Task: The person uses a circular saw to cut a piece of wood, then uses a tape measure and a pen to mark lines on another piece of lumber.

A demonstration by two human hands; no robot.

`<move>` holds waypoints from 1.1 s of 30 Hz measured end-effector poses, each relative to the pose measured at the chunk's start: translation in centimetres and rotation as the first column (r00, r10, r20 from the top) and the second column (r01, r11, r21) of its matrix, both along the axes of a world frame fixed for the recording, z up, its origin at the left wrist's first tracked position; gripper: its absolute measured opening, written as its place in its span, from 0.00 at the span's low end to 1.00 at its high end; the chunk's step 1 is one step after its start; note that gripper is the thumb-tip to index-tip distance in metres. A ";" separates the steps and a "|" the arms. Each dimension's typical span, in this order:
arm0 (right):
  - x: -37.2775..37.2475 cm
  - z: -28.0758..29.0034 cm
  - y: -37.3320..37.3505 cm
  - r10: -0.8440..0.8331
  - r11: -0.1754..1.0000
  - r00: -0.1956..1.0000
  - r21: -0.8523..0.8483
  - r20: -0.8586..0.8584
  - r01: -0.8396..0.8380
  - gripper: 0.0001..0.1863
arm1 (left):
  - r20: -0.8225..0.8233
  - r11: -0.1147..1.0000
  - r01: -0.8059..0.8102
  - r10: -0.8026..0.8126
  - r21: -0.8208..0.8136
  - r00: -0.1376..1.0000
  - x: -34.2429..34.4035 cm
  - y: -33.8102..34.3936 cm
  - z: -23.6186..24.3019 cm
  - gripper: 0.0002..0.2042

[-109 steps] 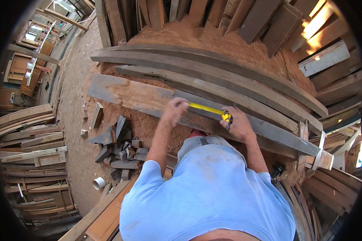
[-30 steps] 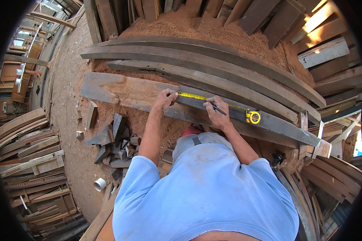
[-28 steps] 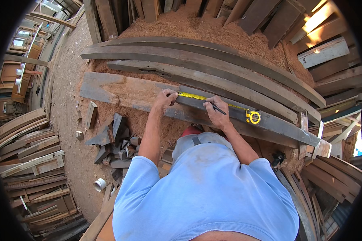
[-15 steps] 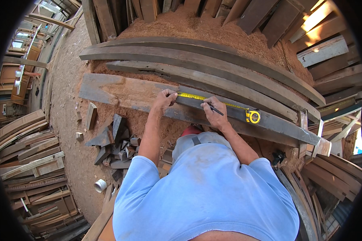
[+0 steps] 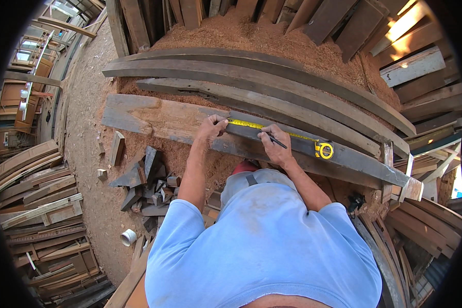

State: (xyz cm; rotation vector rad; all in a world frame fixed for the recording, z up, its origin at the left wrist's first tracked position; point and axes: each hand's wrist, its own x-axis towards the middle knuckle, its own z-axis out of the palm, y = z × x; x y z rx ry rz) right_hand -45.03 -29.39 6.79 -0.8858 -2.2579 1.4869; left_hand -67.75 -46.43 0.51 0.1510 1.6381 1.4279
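Note:
Along a weathered grey plank lies an extended yellow tape measure blade, its round-faced case resting on the wood at the right. My left hand pinches the blade's left end against the plank. My right hand grips a dark pencil just below the blade, its fingers near the tape's lower edge. A sandy, lighter stretch of board extends to the left of my left hand.
Long timbers lie parallel beyond the plank. Sawdust and leaning boards are behind them. Offcuts lie below left, with a white pipe piece nearby. Wood stacks line the left side of a dirt path.
Since 3.6 seconds ago, my right hand has let go of the tape case, now on the plank, and holds a pencil left of it. Over the last second, almost nothing has moved.

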 end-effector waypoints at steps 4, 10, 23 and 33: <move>0.0 -0.1 0.0 0.002 1.000 0.999 0.016 -0.042 -0.002 0.14 | 0.002 1.000 -0.006 0.006 0.013 1.000 0.1 0.0 0.3 0.08; -0.3 0.4 -0.6 -0.002 1.000 1.000 0.031 0.003 0.002 0.15 | 0.038 0.999 -0.017 0.016 0.033 0.999 0.1 0.0 0.2 0.07; -0.7 0.7 -0.6 0.020 0.997 0.997 0.069 0.078 -0.025 0.15 | 0.041 0.999 -0.002 0.000 0.048 0.999 -0.1 -0.2 0.0 0.07; -0.7 0.7 -0.3 0.042 0.995 0.993 0.090 0.112 -0.052 0.14 | 0.022 0.999 0.005 -0.006 0.037 1.000 -0.1 -0.1 0.1 0.06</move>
